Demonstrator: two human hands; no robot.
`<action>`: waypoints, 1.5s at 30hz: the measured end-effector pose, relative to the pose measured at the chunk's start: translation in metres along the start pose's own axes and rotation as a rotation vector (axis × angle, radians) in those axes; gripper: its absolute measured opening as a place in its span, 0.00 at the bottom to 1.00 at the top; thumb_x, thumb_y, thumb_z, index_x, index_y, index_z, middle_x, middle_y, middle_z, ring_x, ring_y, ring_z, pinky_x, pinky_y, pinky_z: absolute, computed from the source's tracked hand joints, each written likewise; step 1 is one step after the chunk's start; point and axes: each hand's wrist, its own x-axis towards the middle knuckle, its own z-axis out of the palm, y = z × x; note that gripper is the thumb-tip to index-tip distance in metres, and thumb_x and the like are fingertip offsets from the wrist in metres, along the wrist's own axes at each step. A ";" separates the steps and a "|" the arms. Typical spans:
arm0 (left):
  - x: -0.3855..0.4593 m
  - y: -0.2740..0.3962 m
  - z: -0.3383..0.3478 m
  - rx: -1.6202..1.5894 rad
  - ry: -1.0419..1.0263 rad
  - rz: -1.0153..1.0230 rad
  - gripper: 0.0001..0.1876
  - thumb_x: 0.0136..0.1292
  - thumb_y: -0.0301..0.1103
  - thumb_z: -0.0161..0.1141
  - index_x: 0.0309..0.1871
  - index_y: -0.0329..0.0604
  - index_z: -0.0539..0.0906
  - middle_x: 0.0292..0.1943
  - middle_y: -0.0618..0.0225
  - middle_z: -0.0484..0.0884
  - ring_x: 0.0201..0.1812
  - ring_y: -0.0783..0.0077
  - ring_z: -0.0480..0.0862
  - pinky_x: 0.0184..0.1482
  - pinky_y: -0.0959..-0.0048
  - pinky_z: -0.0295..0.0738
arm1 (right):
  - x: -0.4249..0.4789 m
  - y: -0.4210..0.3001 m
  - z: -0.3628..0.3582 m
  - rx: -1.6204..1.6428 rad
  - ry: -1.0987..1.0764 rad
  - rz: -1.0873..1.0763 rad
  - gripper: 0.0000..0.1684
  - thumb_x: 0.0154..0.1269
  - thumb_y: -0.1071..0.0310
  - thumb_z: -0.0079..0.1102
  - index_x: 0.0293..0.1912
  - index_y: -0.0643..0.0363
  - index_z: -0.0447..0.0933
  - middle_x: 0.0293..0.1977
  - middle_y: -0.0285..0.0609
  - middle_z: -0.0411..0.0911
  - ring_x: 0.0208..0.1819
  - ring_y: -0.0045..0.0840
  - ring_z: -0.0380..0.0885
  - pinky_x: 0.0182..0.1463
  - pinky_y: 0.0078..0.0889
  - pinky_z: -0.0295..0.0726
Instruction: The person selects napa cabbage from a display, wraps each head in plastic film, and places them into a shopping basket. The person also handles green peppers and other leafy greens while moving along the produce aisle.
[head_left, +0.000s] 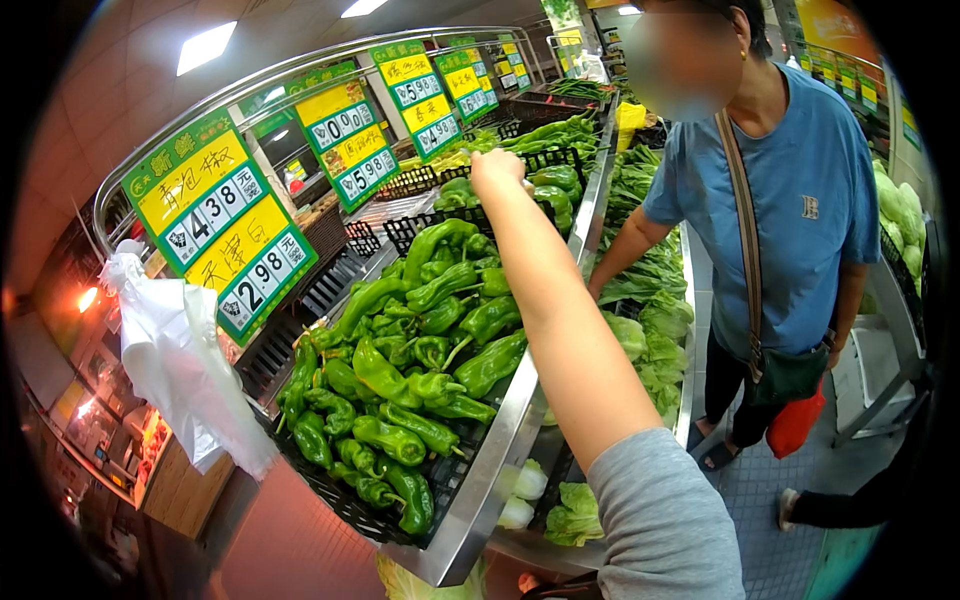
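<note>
My right hand (498, 169) reaches out over a black plastic crate of green bell peppers (553, 196) on the sloping display stand. Its fingers are bent and mostly hidden behind the back of the hand, so what they hold or touch cannot be made out. Below the forearm, a nearer black crate (360, 517) holds a heap of long green peppers (442, 330). Beyond the hand lie slender green peppers (555, 136) in another crate. My left hand is out of view.
Price signs (221, 225) hang from a metal rail along the left. White plastic bags (169, 345) dangle at its near end. A metal edge (499, 457) borders the stand. Leafy greens (637, 210) and lettuce (664, 337) lie lower right, where a person in a blue T-shirt (795, 195) stands.
</note>
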 end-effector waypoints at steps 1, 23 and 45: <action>0.001 -0.001 -0.001 -0.005 0.003 -0.001 0.28 0.62 0.46 0.48 0.61 0.39 0.65 0.57 0.59 0.71 0.57 0.62 0.71 0.60 0.66 0.65 | -0.001 0.003 0.000 -0.017 0.015 -0.038 0.16 0.66 0.62 0.43 0.52 0.46 0.71 0.48 0.46 0.74 0.50 0.38 0.75 0.47 0.40 0.76; 0.009 -0.025 -0.035 -0.015 -0.181 0.013 0.28 0.64 0.46 0.45 0.64 0.39 0.62 0.60 0.60 0.68 0.60 0.62 0.68 0.63 0.65 0.62 | -0.546 0.155 0.113 1.321 -0.435 0.588 0.21 0.64 0.65 0.53 0.56 0.56 0.71 0.30 0.31 0.73 0.26 0.13 0.70 0.29 0.17 0.70; -0.040 -0.069 0.061 0.113 -0.315 0.258 0.53 0.52 0.78 0.33 0.65 0.35 0.59 0.59 0.52 0.67 0.57 0.56 0.71 0.58 0.61 0.67 | -0.602 0.093 0.130 1.575 -1.255 0.567 0.24 0.66 0.70 0.47 0.59 0.64 0.57 0.35 0.43 0.76 0.33 0.22 0.77 0.33 0.18 0.75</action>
